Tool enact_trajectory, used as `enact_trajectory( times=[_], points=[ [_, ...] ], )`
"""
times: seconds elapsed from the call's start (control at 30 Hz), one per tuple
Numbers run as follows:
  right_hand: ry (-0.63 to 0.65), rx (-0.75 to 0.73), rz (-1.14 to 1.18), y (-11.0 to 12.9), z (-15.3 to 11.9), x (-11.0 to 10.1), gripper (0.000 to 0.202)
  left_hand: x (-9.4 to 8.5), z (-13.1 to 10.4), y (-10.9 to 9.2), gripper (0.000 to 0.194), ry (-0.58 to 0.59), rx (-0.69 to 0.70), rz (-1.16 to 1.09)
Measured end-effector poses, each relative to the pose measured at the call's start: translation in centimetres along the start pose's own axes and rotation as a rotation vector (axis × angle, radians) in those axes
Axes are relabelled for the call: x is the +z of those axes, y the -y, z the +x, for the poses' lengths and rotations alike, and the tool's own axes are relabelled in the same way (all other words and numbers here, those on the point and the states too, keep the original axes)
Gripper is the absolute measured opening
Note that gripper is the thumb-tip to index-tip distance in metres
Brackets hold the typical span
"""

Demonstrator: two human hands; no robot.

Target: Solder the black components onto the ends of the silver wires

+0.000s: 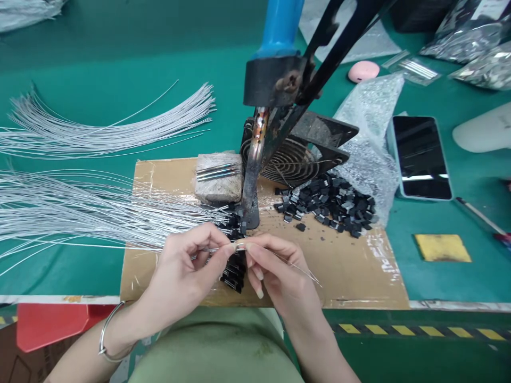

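Observation:
My left hand [195, 271] is closed in a pinch on a thin grey wire [146, 248], which runs off to the left. Fingertip to fingertip with it, my right hand [279, 266] pinches the wire's end. Fine silvery strands [305, 272] trail from my right fingers toward the lower right. Whether they belong to the same wire, I cannot tell. Under and behind my hands lie wires tipped with black connectors [233, 274], partly hidden. Just above my fingers, a blue-handled soldering iron [257, 138] points down from a black stand.
Cardboard [347, 276] covers the green table's front. A pile of small black pieces [331, 205] lies right, beside a black fan [295, 154]. Grey wire bundles [72, 207] spread left. A wrapped block [219, 186], phone [420, 157] and yellow sponge [442, 248] also lie here.

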State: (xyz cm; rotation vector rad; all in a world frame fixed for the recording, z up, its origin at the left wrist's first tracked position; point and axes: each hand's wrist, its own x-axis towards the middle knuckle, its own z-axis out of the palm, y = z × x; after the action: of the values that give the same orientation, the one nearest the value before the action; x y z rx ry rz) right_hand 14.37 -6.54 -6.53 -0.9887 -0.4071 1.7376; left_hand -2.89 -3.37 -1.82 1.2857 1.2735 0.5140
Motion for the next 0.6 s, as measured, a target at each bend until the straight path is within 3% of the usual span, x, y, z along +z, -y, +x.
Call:
enact_trajectory(
  times=[0.33,0.6],
  points=[
    [-0.077,-0.022,0.080,-0.7,0.0,0.7,0.011,0.8,-0.3,0.6,0.020,-0.101,0.089,0.091],
    [-0.128,-0.086,0.063,-1.3,-0.3,1.2,0.010,1.4,0.0,0.7,0.021,-0.140,0.129,-0.028]
  ],
)
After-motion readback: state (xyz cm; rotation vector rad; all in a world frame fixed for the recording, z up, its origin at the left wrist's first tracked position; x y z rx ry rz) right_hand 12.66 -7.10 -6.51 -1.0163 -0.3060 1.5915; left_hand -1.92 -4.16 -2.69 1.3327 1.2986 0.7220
